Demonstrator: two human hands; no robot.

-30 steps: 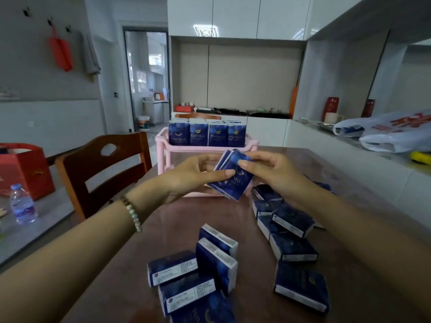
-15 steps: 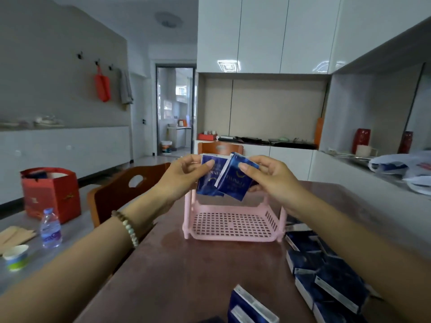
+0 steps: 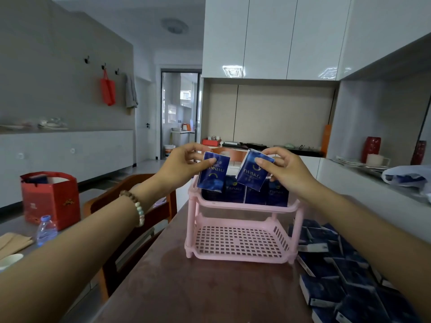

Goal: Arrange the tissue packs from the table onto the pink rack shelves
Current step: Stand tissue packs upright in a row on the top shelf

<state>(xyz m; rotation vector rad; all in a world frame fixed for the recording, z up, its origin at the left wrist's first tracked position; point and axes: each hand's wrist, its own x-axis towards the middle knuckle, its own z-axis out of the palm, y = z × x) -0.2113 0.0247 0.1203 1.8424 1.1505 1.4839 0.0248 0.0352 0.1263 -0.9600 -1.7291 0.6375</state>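
Observation:
A pink two-shelf rack stands on the brown table. Its top shelf holds a row of dark blue tissue packs standing upright. The perforated lower shelf has nothing on it. My left hand pinches one blue pack above the top shelf's left end, its print upside down. My right hand pinches a second blue pack, tilted, above the shelf's middle. Several loose packs lie in a pile on the table to the right of the rack.
A wooden chair stands left of the table. Beyond it a grey surface carries a red gift bag, a water bottle and a paper cup. A white counter with a plastic bag runs along the right.
The two packs, held together in front of me earlier, are now apart, one in each hand. Both hands have risen to just above the rack's top shelf; the view tilted up.

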